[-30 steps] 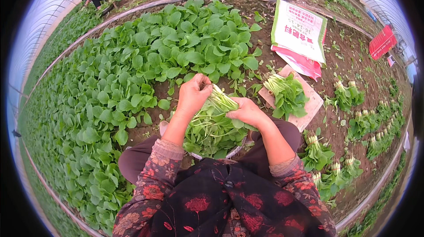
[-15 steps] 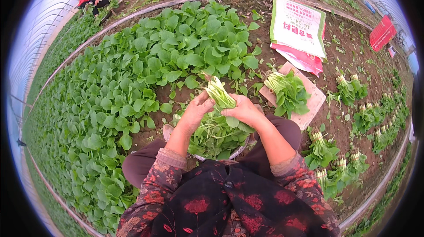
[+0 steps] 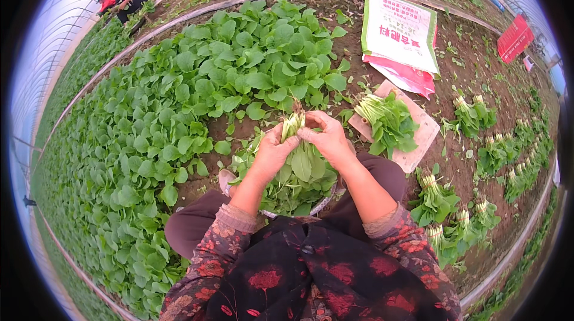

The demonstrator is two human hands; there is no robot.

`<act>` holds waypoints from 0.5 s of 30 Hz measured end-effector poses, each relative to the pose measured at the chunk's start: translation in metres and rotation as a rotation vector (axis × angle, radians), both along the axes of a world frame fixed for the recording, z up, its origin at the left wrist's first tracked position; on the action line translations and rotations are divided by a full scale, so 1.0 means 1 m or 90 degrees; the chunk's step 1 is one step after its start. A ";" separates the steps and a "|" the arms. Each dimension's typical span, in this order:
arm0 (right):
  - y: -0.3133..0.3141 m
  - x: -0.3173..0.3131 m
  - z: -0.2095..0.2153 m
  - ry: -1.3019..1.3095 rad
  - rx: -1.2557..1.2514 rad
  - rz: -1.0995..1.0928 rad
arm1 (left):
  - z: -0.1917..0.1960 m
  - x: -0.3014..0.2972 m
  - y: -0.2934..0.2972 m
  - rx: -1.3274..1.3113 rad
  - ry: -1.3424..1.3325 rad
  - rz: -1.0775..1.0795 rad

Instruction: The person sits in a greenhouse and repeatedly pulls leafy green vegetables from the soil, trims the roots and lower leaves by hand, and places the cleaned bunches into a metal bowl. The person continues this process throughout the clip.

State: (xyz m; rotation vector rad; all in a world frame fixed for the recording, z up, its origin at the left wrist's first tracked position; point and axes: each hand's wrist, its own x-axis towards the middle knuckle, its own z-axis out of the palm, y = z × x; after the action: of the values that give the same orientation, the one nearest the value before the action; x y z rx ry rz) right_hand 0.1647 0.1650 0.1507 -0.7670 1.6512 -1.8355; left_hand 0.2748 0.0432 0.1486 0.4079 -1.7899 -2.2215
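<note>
Green leaves and pale stems, all in one small bunch, near the middle of the frame. Held up over a round bowl full of loose leaves. Left grip clamped on the stems from one side, right grip clamped on them from the other, thumbs close together. Root ends up, leaves hanging down. Cannot tell about any string round the stems, with fingers in the way.

Done already, by the look of it: one fat bunch on a flat board right of the middle, and lots of neat bunches on the brown soil at the right of the frame, stem ends all together. Perhaps only partly made: the small bunch up in both hands. Not done, seemingly: the loose leaves in the bowl, and maybe the big patch of growing plants on the left side of the frame. Plenty there, so probably a long way from the end.

Toward the upper right, a white and pink bag, flat on the soil.
</note>
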 end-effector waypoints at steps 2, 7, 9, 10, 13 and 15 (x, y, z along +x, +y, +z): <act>-0.001 -0.001 -0.007 -0.069 -0.020 -0.030 | -0.001 -0.002 0.002 -0.031 -0.016 -0.002; -0.002 0.004 0.000 -0.079 0.094 -0.103 | -0.004 -0.001 0.001 -0.032 -0.059 -0.004; 0.001 -0.001 0.000 -0.072 0.098 -0.101 | -0.004 -0.001 0.003 -0.023 -0.062 -0.012; 0.002 -0.001 0.002 -0.068 0.100 -0.099 | -0.005 -0.002 0.004 -0.018 -0.064 -0.016; 0.000 0.006 0.012 -0.198 0.008 -0.151 | -0.004 -0.003 0.008 0.002 -0.083 -0.032; 0.000 0.006 0.005 -0.271 -0.041 -0.124 | -0.010 -0.006 0.011 -0.023 -0.083 -0.038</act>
State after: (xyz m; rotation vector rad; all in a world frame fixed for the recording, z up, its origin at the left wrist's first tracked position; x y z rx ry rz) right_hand 0.1711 0.1646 0.1553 -0.2178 1.4320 -2.0216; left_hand 0.2691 0.0539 0.1384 0.5099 -1.9288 -2.2460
